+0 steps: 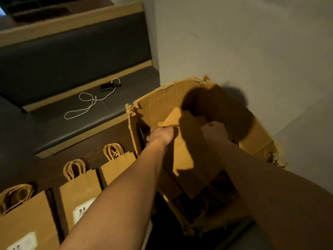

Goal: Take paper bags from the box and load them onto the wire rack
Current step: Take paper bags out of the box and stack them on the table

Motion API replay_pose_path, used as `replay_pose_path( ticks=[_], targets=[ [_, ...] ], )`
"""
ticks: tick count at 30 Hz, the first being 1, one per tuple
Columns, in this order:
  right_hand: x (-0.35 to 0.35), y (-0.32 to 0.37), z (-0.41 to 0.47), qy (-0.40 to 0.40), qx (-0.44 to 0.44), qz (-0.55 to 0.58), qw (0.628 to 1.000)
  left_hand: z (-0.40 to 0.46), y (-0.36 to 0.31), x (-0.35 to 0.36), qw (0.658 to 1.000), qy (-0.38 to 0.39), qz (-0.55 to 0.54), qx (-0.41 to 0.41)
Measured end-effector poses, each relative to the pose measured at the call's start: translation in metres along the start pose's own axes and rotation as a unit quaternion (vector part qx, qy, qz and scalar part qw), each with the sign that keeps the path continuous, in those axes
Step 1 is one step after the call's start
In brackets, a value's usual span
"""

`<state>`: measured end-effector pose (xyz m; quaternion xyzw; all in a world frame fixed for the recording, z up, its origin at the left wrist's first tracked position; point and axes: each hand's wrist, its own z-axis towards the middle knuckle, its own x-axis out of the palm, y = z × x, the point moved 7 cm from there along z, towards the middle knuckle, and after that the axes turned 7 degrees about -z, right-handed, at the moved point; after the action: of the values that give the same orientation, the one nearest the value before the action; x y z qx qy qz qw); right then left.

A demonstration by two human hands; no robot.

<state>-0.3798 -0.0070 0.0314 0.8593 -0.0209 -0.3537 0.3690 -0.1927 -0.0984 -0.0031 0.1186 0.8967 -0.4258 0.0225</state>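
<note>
Both hands' (pixel 162 136) fingers behind bags (pixel 185 150)

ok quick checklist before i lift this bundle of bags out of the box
1. Left hand grips the left edge of the bundle of paper bags: ok.
2. Right hand grips the bundle's right side: ok.
3. Bundle clear of the box walls: cannot tell, its lower end is in shadow.
4. Torn box rim could snag the bags: not ok, the edges are ragged.
5. Free slot among the standing bags at left: cannot tell.
6. Wire rack visible: cannot tell, the bags hide it.
</note>
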Motion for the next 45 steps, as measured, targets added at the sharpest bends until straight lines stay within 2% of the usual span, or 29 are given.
replay_pose_path(
  ticks=[4, 7, 11, 16, 19, 23, 26, 29, 33, 35, 38, 42, 45],
  targets=[
    [0.003, -0.026, 0.026, 0.024, 0.018, -0.073, 0.997, 0.032, 0.041, 0.003, 0.994, -0.048, -0.047, -0.089],
    [0.009, -0.035, 0.04, 0.032, 0.026, -0.158, 0.987, 0.058, 0.06, 0.004, 0.988, -0.072, -0.006, -0.137],
    [0.019, -0.044, 0.05, 0.037, 0.055, -0.241, 0.968, 0.048, 0.048, 0.005, 0.985, -0.071, 0.018, -0.156],
    [0.017, -0.047, 0.058, 0.027, 0.09, -0.284, 0.954, 0.043, 0.056, 0.008, 0.985, -0.067, -0.033, -0.157],
    [0.019, -0.05, 0.064, 0.041, 0.103, -0.225, 0.968, 0.042, 0.056, 0.007, 0.986, -0.048, -0.001, -0.159],
    [0.015, -0.045, 0.058, 0.018, 0.091, -0.097, 0.991, 0.038, 0.038, 0.01, 0.994, 0.002, 0.017, -0.11],
    [0.002, -0.037, 0.053, -0.02, 0.066, -0.01, 0.998, 0.031, 0.017, 0.012, 0.997, 0.027, -0.054, -0.05],
    [-0.018, -0.018, 0.042, -0.084, 0.03, 0.069, 0.994, 0.009, -0.022, 0.018, 0.983, 0.089, -0.162, 0.006],
    [-0.043, 0.023, 0.02, -0.178, -0.007, 0.123, 0.976, -0.018, -0.075, 0.004, 0.971, 0.113, -0.189, 0.097],
    [-0.048, 0.041, 0.008, -0.203, -0.007, 0.102, 0.974, -0.035, -0.093, -0.01, 0.965, 0.124, -0.2, 0.117],
    [-0.043, 0.063, -0.013, -0.204, -0.004, 0.093, 0.975, -0.051, -0.107, -0.04, 0.954, 0.118, -0.239, 0.137],
    [-0.03, 0.103, -0.042, -0.206, -0.054, 0.141, 0.967, -0.072, -0.114, -0.083, 0.936, 0.094, -0.308, 0.142],
    [-0.012, 0.131, -0.055, -0.138, -0.014, 0.243, 0.96, -0.081, -0.115, -0.12, 0.916, 0.113, -0.357, 0.141]
  ],
)
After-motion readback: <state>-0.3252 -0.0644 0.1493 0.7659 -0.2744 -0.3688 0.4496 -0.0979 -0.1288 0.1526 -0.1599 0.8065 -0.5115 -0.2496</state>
